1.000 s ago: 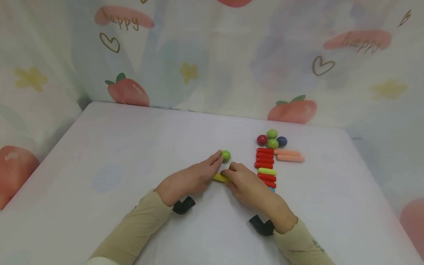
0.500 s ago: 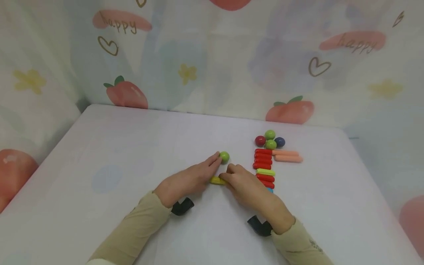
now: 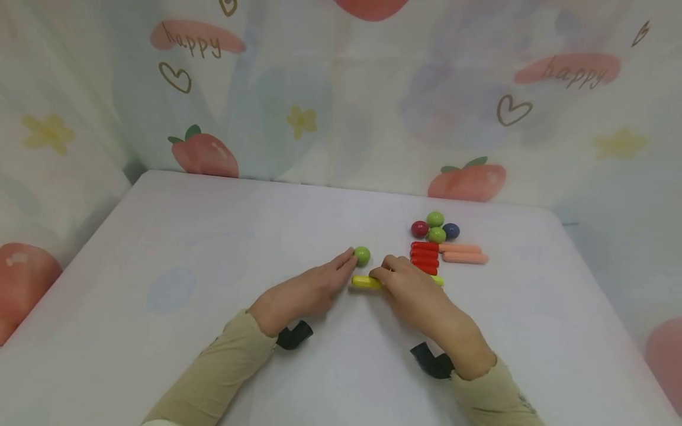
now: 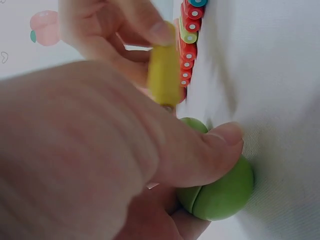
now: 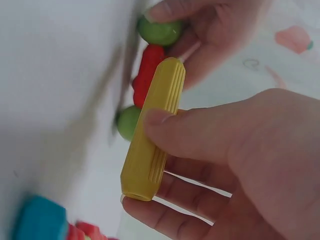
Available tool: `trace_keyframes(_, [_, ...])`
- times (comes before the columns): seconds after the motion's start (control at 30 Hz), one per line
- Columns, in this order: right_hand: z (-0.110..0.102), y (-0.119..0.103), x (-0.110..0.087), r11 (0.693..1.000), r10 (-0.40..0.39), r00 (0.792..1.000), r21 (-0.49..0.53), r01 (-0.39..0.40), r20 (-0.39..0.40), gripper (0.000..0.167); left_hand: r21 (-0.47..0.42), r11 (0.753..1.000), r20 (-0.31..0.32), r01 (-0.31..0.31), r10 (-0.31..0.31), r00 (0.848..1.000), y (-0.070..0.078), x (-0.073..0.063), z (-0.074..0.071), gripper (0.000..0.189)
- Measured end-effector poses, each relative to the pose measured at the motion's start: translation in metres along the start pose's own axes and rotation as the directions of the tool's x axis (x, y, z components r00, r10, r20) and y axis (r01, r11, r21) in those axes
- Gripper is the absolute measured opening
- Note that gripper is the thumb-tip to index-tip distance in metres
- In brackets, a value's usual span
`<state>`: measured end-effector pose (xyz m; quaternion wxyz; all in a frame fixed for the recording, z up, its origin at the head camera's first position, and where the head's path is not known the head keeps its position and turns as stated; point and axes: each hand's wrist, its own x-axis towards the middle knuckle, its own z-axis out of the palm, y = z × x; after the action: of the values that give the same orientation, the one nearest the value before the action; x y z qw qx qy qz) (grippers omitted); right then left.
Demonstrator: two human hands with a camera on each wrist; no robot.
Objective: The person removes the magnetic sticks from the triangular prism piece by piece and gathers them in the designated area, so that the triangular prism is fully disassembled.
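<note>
My right hand (image 3: 421, 299) pinches a yellow ribbed stick (image 5: 162, 95) between thumb and fingers, lifted over the table. One end of the yellow stick (image 3: 366, 282) points toward my left hand (image 3: 306, 293). In the left wrist view, my left thumb and fingers hold a green ball (image 4: 225, 197) with a seam around it, resting at the table surface. A second green ball (image 4: 194, 124) shows partly behind that thumb. From the right wrist, red pieces (image 5: 149, 67) stand between the two green balls. Beyond my left fingertips in the head view is a green ball (image 3: 362, 255).
To the right, red sticks (image 3: 424, 254) lie in a column, partly covered by my right hand. A lime stick (image 3: 438, 280) pokes out beside it. Two peach sticks (image 3: 465, 258) lie farther right. Behind them cluster a red ball (image 3: 419, 229), a blue ball (image 3: 451, 231) and two green balls (image 3: 435, 219).
My right hand has moved right and slightly away from me, carrying the yellow stick clear of my left hand; it now covers the column's near part. My left hand stays nearly in place.
</note>
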<state>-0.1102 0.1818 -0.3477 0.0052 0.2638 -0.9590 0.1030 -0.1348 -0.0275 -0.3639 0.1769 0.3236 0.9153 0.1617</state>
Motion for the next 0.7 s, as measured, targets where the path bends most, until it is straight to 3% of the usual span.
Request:
trace_keyframes(0.3, [-0.024, 0.026, -0.008, 0.999, 0.024, 0.994, 0.036, -0.021, -0.103, 0.029, 0.006, 0.995, 0.046, 0.096, -0.096, 0.994, 0.005, 0.003, 0.001, 0.071])
trace_keyframes(0.53, [-0.036, 0.038, -0.015, 0.985, 0.159, 0.987, 0.072, -0.157, -0.019, 0.035, -0.019, 0.996, 0.042, 0.091, -0.09, 0.995, 0.005, 0.001, 0.002, 0.068])
trace_keyframes(0.7, [-0.041, 0.048, -0.019, 0.971, 0.218, 0.976, 0.099, -0.216, -0.008, 0.036, -0.022, 0.997, 0.038, 0.078, -0.078, 0.996, 0.004, 0.001, 0.002, 0.069])
